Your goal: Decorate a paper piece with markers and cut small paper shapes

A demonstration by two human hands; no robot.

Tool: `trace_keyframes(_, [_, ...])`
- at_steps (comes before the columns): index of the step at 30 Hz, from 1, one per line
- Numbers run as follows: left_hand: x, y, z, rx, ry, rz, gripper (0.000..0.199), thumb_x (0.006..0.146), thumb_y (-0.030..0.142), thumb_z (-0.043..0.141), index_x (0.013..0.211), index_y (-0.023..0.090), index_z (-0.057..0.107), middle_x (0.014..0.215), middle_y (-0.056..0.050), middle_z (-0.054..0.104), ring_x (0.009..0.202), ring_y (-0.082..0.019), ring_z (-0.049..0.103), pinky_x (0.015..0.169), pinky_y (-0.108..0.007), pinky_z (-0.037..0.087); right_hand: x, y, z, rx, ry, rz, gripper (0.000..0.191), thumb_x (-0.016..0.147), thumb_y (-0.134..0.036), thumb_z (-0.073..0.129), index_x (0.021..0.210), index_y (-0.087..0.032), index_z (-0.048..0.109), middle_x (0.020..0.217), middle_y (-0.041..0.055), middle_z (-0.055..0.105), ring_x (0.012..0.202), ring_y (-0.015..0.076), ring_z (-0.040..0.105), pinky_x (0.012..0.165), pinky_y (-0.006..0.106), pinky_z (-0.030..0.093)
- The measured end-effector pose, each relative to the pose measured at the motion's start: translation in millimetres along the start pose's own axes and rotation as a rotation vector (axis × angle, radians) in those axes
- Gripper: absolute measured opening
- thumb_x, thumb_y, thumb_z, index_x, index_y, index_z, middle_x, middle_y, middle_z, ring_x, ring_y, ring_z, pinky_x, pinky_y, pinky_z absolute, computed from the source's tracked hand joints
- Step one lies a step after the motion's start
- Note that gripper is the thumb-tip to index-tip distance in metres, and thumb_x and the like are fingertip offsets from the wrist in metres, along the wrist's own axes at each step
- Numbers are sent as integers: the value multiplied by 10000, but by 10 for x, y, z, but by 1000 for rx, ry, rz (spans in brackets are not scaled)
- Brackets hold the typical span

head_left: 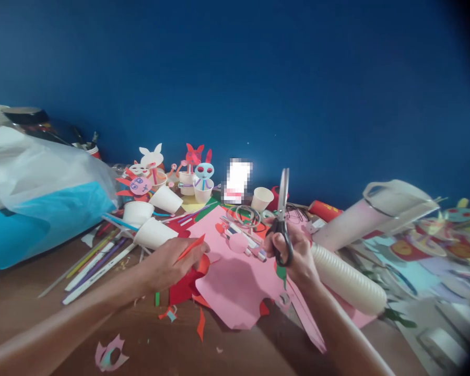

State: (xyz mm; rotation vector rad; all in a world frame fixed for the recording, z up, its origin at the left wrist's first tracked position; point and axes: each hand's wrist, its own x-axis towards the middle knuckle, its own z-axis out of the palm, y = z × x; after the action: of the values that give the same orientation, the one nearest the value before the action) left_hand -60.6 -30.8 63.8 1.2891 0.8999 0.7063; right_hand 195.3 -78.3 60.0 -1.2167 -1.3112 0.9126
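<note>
My left hand (180,261) is closed around a piece of orange-red paper (191,248), over the left edge of a pink sheet (235,292). Black-handled scissors (283,224) are in my right hand (297,253), their blades pointing up and looking closed. Beneath and between the hands lies the pink sheet, with a cut, curved front edge. A pink round paper piece (238,243) and some markers (260,255) rest on it. Red paper (180,292) shows under its left side.
Paper cup figures (203,180) stand at the back left, near tipped white cups (154,233). A blue and white plastic bag (47,219) fills the left. A long cup stack (348,279) lies right of my right hand. Paper scraps (112,355) lie in front.
</note>
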Motion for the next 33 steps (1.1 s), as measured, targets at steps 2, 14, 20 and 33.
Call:
trace_keyframes(2, [62, -40, 95, 97, -138, 7, 186, 758, 186, 496, 670, 175, 659, 607, -27, 624, 551, -143, 513, 509, -199, 326, 36, 41, -63, -187, 99, -29, 428, 743, -400, 561, 1089, -172, 458, 649, 4, 555, 537, 135, 519, 480, 246, 419])
trace_keyframes(14, [50, -381, 379, -266, -87, -93, 329, 757, 314, 533, 1055, 175, 545, 794, -71, 632, 638, -166, 571, 500, -242, 415, -190, 207, 399, -960, -117, -114, 401, 723, -209, 536, 1120, -198, 481, 757, 45, 655, 728, 220, 577, 640, 291, 403])
trace_keyframes(20, [20, -462, 457, -297, 4, -198, 207, 751, 366, 534, 741, 160, 550, 591, 9, 531, 481, -105, 485, 455, -218, 370, -377, 109, 601, -1013, -374, -311, 350, 801, -176, 451, 1147, -137, 472, 789, 81, 643, 679, 208, 567, 657, 309, 388])
trace_keyframes(33, [48, -378, 451, -516, 171, -56, 134, 753, 319, 547, 768, 186, 533, 706, 28, 527, 631, -99, 526, 588, -218, 415, -266, 113, 465, -512, -109, -486, 223, 825, -154, 479, 1021, -209, 570, 931, 49, 650, 840, 159, 606, 741, 270, 479])
